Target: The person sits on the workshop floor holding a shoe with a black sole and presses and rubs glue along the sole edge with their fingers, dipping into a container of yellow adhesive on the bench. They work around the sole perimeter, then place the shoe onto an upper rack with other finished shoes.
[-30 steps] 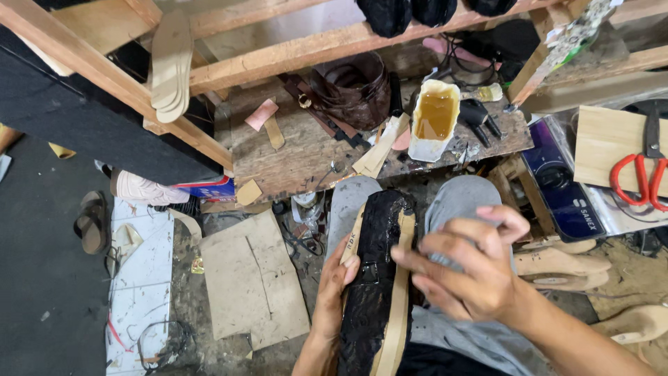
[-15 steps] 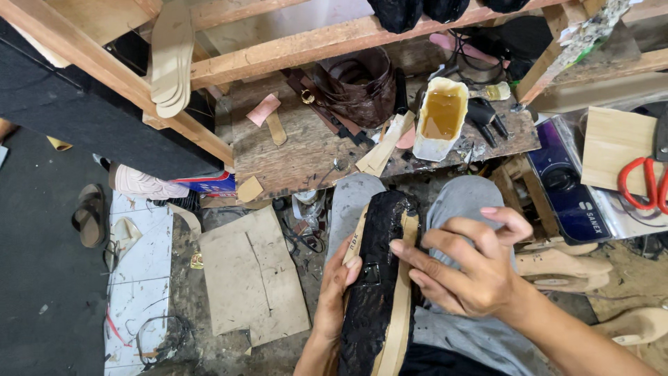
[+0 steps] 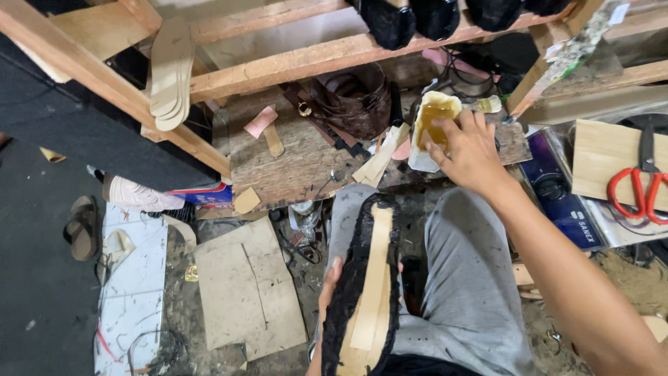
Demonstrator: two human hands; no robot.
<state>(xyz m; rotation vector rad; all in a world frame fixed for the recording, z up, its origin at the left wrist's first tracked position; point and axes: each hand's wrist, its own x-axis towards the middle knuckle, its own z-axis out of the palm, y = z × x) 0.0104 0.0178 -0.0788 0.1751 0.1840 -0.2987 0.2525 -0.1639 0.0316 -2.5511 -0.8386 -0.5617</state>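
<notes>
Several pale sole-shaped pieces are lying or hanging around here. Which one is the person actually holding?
The pale sole lying on the black lacy upper on the lap, steadied by the left hand. The other pale soles hang untouched from the wooden rack.

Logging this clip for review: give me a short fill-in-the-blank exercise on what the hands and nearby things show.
1. The right hand reaches into a white container of ____ glue.
2. The left hand steadies a black shoe sole lying on the person's ____.
3. The scissors on the light board have ____ handles.

Missing words: yellow; lap; red
</notes>
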